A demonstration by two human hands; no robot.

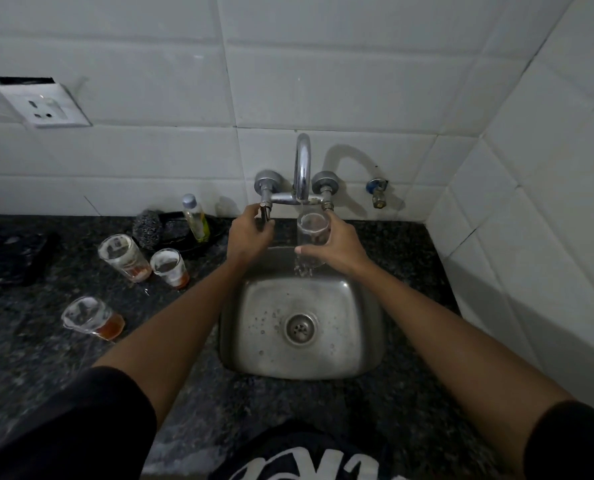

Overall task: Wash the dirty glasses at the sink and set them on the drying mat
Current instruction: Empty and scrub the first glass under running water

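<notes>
Three dirty glasses [124, 257] waiting on table [63, 341], left of sink [300, 370]. Left hand [249, 233] on tap handle [264, 213], fingers curled around it, probably; view dim. Right hand [337, 249] holding glass [312, 233] under stream, fingers wrapped round mid-wall, thumb in front. Wet, slippery, fragile, light: keep grip on wall, not rim.

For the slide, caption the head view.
Right hand rinses a glass under the tap; left hand grips its handle.
</notes>
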